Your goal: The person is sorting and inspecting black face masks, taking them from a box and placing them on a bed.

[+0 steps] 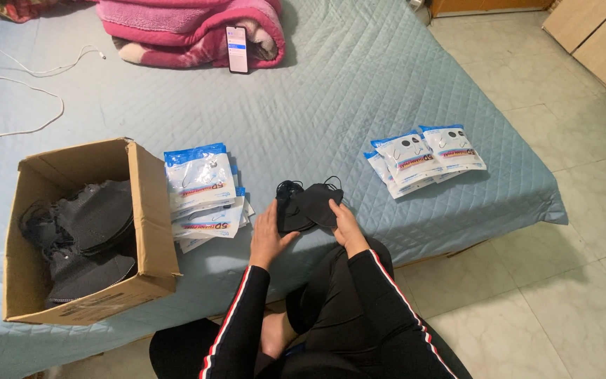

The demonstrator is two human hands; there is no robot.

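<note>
Black masks [308, 203] gripped by left hand [268, 238] and right hand [345, 223]; square the stack's edges against the bed [331, 91] before releasing

This is a bedroom in a home. A bed [359, 77] with a quilted pale blue cover fills most of the view. At its far end lies a rumpled pink blanket [191, 28] with a phone [237, 49] propped against it, and a white charging cable [29, 77] trails over the far left of the cover. Right of the bed runs a pale tiled floor [569, 231], and at the far right corner stands what seems to be light wooden furniture [597, 35].
</note>
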